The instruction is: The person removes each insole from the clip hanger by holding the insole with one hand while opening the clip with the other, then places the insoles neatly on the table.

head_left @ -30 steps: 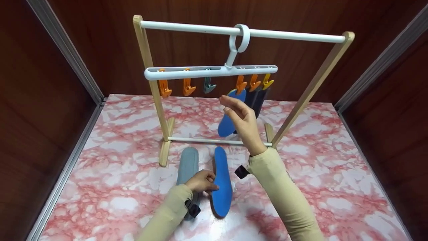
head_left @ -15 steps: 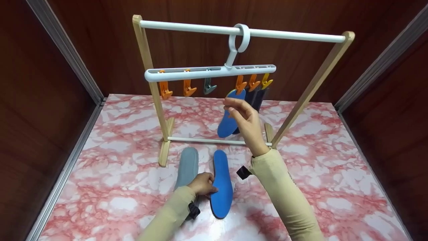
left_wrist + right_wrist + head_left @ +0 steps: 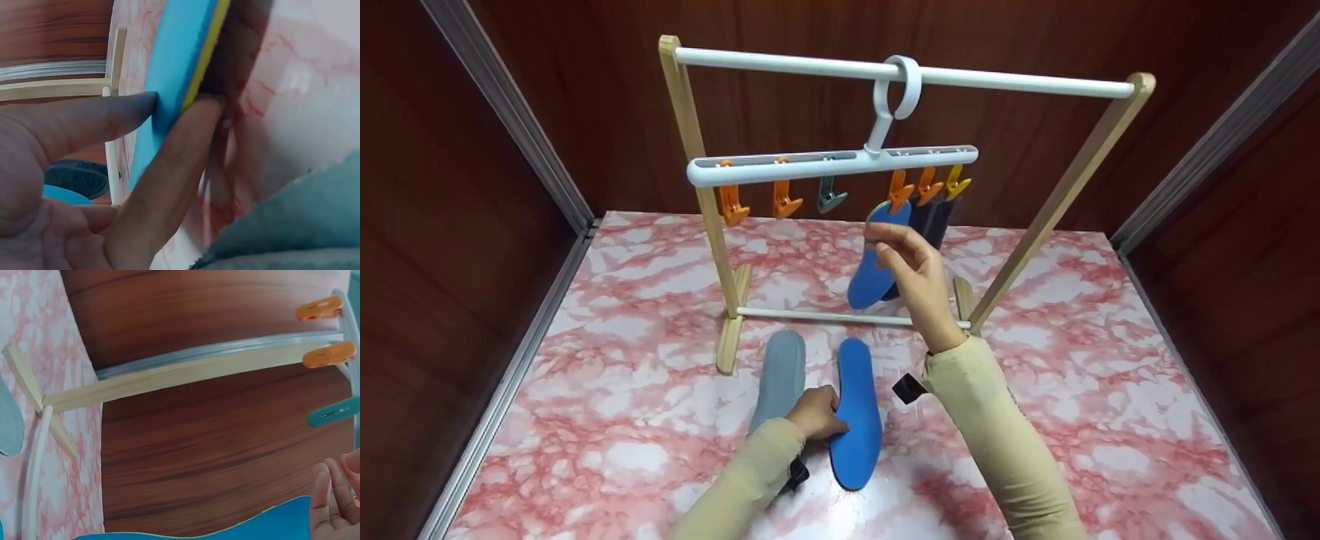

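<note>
My left hand pinches the side of a blue insole low over the table. In the left wrist view the thumb lies on its blue face and a finger goes under its yellow edge. Left of it lies a grey insole, partly covered by my left hand and sleeve. My right hand is raised, fingers loosely bent and holding nothing, in front of a hanging blue insole. An orange clip grips that insole's top.
A white hanger hooks over the rod of a wooden stand. Two orange clips and a grey-green clip hang at its left. Dark pieces hang at its right, under an orange and a yellow clip.
My left hand has shifted slightly right, and the blue insole has slid a little toward me. My right hand has come slightly down and right. The hanger's bar has swung slightly.
</note>
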`<state>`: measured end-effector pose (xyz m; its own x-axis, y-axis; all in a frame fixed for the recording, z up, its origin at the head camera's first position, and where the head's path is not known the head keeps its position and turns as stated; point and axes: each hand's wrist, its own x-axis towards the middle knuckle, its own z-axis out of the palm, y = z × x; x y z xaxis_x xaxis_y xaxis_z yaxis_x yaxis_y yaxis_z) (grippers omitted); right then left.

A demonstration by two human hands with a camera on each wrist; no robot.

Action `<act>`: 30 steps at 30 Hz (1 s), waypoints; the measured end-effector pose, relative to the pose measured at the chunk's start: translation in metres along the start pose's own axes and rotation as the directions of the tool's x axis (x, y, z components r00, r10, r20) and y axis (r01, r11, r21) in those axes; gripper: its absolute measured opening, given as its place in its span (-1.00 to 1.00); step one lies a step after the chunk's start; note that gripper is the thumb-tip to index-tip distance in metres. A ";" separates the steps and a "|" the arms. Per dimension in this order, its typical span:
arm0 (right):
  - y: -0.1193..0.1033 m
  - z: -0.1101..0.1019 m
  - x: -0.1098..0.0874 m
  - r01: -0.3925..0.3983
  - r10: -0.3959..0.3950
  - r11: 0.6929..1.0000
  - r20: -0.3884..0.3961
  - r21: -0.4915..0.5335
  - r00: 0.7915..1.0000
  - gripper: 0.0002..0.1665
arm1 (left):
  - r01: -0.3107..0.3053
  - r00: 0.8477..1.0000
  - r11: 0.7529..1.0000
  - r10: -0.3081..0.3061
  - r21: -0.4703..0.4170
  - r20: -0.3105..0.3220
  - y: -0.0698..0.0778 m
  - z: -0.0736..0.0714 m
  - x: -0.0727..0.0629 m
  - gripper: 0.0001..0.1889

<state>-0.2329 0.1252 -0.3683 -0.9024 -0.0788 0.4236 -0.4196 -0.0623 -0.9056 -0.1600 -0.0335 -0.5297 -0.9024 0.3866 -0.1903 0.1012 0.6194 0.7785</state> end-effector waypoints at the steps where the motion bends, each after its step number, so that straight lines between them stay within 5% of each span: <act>1: 0.000 0.000 0.000 0.000 0.000 1.000 -0.003 0.000 1.000 -0.69 | 0.005 1.000 1.000 -0.005 0.007 0.001 0.001 0.000 0.000 -0.77; 15: 0.001 -0.006 0.001 -0.010 0.011 1.000 -0.065 0.016 0.998 -0.71 | 0.056 0.998 0.972 -0.064 0.228 0.024 0.015 0.004 0.006 -0.53; 24: 0.000 -0.009 0.002 0.001 0.003 1.000 -0.110 0.031 0.994 -0.73 | 0.067 0.998 0.974 -0.068 0.217 -0.002 0.014 0.006 0.007 -0.51; 30: 0.004 -0.010 0.006 0.051 -0.034 0.996 -0.205 0.078 0.978 -0.76 | 0.083 0.996 0.972 -0.085 0.222 -0.003 0.014 0.007 0.006 -0.30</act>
<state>-0.2408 0.1346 -0.3691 -0.8886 0.1286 0.4403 -0.4560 -0.1433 -0.8784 -0.1614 -0.0180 -0.5242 -0.9088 0.3310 -0.2540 0.1163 0.7856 0.6078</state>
